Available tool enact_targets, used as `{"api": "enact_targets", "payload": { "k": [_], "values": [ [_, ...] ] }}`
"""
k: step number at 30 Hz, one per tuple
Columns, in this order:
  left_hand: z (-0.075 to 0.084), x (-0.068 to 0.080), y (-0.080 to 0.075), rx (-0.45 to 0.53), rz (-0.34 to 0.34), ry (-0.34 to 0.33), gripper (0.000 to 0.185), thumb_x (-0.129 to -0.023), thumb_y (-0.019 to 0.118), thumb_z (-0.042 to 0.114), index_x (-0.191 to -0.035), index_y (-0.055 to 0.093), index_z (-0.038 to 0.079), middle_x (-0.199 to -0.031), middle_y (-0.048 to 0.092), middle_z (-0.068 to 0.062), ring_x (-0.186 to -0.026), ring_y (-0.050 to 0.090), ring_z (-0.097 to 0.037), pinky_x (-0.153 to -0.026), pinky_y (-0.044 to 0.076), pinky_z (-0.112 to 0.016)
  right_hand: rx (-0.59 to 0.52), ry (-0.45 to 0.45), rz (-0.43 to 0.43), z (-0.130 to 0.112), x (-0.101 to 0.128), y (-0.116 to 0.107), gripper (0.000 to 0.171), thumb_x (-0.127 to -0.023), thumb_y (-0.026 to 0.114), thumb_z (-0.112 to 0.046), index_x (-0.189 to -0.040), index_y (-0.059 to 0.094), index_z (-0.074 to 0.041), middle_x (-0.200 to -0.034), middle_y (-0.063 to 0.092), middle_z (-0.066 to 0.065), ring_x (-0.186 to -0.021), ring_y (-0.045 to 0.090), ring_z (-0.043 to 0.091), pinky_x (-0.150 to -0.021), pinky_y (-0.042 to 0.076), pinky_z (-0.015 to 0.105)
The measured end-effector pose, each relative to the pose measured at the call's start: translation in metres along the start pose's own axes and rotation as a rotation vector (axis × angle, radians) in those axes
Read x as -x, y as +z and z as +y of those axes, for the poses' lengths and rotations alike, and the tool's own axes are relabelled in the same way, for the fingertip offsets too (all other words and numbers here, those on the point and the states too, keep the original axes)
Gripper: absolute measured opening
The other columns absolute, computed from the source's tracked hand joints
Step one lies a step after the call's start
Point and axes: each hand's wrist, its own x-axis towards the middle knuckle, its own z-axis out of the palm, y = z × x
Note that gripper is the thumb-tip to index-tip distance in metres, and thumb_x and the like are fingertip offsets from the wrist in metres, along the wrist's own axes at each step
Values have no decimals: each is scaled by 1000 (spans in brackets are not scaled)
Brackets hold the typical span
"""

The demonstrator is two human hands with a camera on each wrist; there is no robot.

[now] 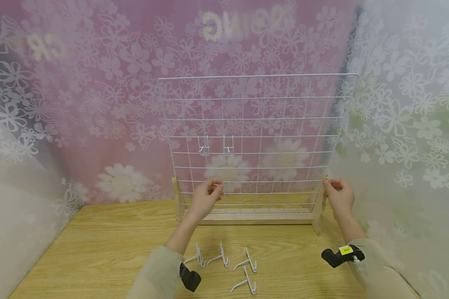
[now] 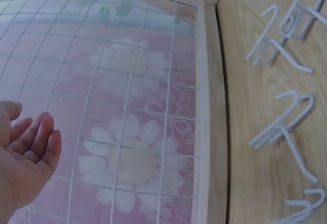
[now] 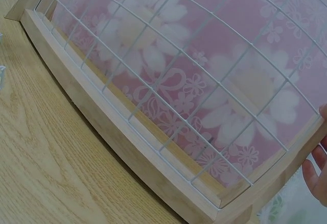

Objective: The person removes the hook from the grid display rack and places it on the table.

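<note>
A white wire grid panel (image 1: 248, 145) stands upright in a wooden stand (image 1: 254, 220). My left hand (image 1: 205, 199) is in front of the panel's lower left part, holding nothing. Its fingers curl loosely in the left wrist view. At the top of the stand's right post, my right hand (image 1: 340, 197) grips the wood between thumb and fingers; only part of that hand shows in the right wrist view. Two white wire hooks, a left hook (image 1: 203, 148) and a right hook (image 1: 228, 148), hang on the panel.
Several loose white hooks, among them a nearest hook (image 1: 247, 282), lie on the wood-grain table (image 1: 97, 249) before the stand. Flower-patterned curtains (image 1: 97, 104) surround the table at the back and sides.
</note>
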Motion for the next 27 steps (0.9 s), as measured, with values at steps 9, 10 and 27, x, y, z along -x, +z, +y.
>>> {"api": "enact_targets", "payload": {
  "k": [9,10,27],
  "values": [
    [19,-18,-2,4,72,9,27,-96,52,20,-114,59,2,-82,65,-5,-71,62,-16,-66,52,-28,19,-1,-1,-2,1,0,36,-91,59,-30,-107,54,2,-87,48,-4,-70,45,0,-56,42,11],
    [20,-21,-2,12,75,6,27,-96,52,21,-114,59,1,-82,65,-6,-72,62,-17,-66,52,-28,22,-1,-1,-1,2,-1,36,-91,59,-30,-107,54,2,-87,49,-3,-70,45,0,-56,42,11],
    [46,-53,2,94,129,5,35,-98,46,26,-120,54,0,-87,64,-11,-75,62,-22,-72,51,-30,36,10,-1,-1,2,-1,38,-91,58,-33,-109,54,0,-91,49,-2,-71,45,0,-58,42,10]
  ]
}}
